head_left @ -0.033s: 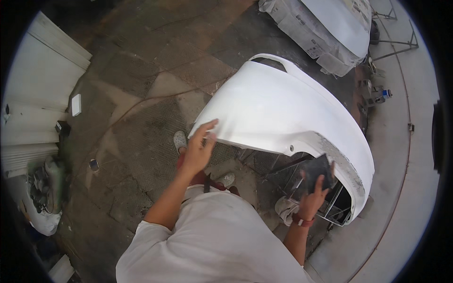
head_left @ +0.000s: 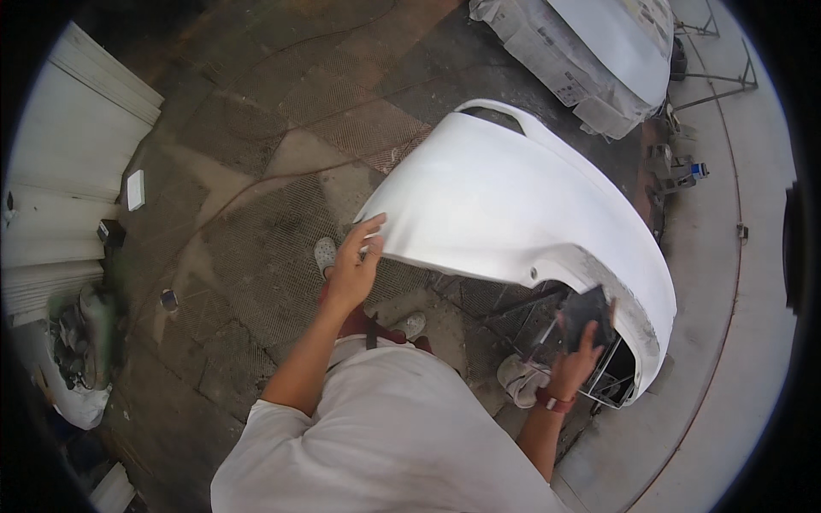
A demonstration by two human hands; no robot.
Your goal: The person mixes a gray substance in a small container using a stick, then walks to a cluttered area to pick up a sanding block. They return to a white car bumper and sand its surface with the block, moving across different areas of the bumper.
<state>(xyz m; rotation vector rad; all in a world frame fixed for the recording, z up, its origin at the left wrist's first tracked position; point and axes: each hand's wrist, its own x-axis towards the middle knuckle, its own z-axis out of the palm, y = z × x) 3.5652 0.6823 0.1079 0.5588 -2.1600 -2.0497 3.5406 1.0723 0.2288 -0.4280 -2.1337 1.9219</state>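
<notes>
A large white curved vehicle panel (head_left: 487,197), bumper-like, stretches before me from the middle to the right. My left hand (head_left: 352,272) is at its near left corner, fingers apart, with the fingertips at the edge. In my right hand (head_left: 575,368) is a dark, flat, squarish pad (head_left: 588,313); it looks like a sanding pad, but blur hides its surface. That hand is over the opening at the panel's right part, beside the greyish, scuffed inner rim (head_left: 620,295). Whether the pad touches the rim, I cannot tell.
Under the panel's right end shows a metal frame stand (head_left: 607,385). Farther back sits another white piece (head_left: 611,43) with wrapped sides. A pale wall (head_left: 727,282) runs along the right. Across the floor lies a thin hose (head_left: 256,184). White panels (head_left: 68,171) stand at left.
The right hand and its dark pad have shifted a little to the right. The panel's left corner has also moved slightly right, and my left hand now sits slightly lower and farther left.
</notes>
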